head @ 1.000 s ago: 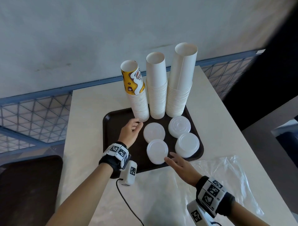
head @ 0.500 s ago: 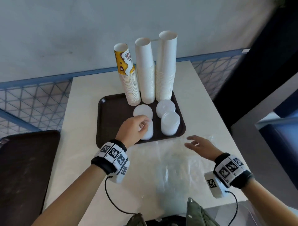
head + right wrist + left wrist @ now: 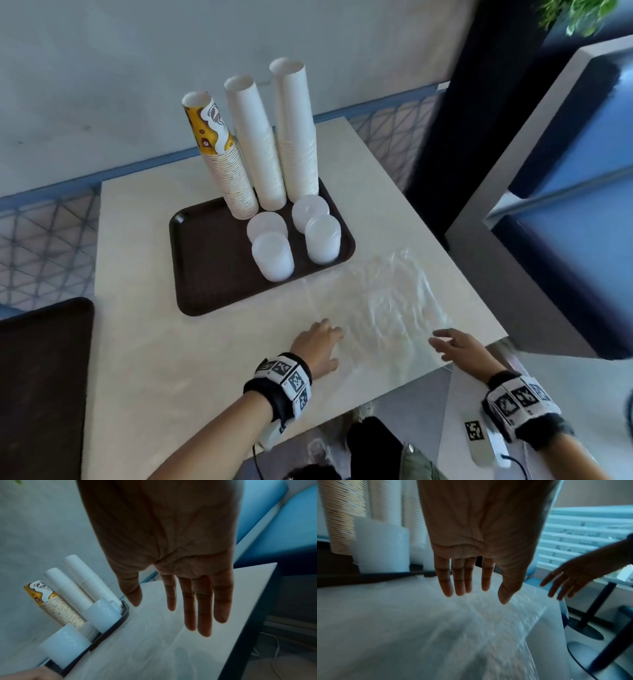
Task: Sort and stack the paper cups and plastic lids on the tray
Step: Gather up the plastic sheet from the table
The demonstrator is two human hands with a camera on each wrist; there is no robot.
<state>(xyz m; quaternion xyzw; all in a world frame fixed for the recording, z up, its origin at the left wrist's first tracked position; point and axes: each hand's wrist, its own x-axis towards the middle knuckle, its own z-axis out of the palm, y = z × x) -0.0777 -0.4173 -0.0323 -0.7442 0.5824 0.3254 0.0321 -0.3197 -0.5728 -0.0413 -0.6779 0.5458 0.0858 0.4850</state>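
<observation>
Both hands empty with fingers spread, left hand and right hand on the near side of the tray by a clear plastic bag, lids and cups stacked on the tray, so looks basically finished, maybe just bin the bag next.

upright cup stacks behind lid stacks on brown tray

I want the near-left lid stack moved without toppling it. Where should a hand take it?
Grip the near-left lid stack low on its side wall, coming from the tray's near edge. It stands upright and tall, with another stack right behind; squeezing high would probably shear the loose lids.
</observation>
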